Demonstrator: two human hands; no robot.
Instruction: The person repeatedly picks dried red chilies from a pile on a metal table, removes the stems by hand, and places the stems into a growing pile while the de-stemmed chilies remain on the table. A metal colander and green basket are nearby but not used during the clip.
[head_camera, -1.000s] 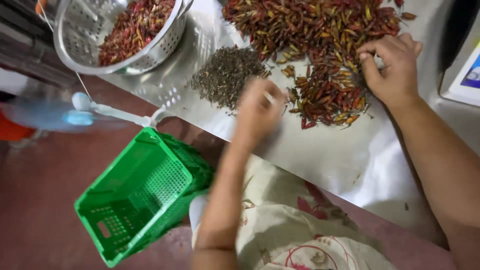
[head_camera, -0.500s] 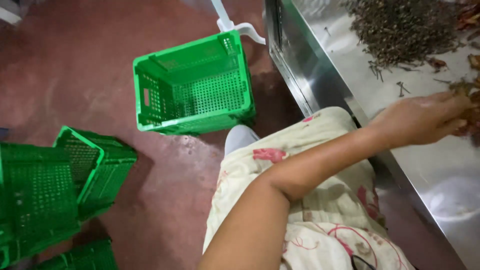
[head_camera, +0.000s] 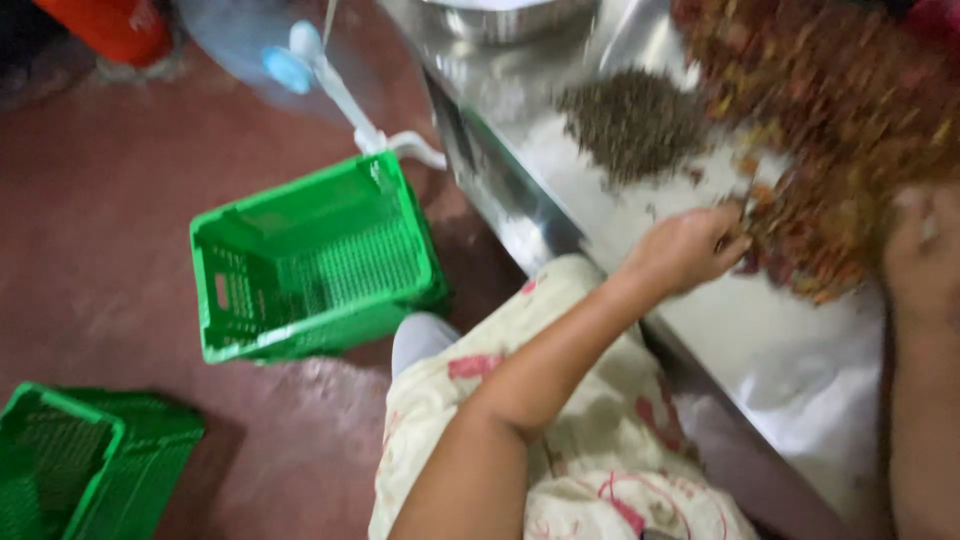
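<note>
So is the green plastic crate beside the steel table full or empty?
Empty: the green plastic crate shows bare mesh walls and bottom.

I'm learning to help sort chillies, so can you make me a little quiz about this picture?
1. True or false: the left hand touches the edge of the red chilli pile.
2. What colour is the crate on the floor? A) blue B) green C) yellow
3. Fill in: beside the chillies on the metal table lies a smaller pile of dark ____.

Key: 1 true. 2 B. 3 stems, though blur makes this unsure. The right hand rests on the chillies.
</note>
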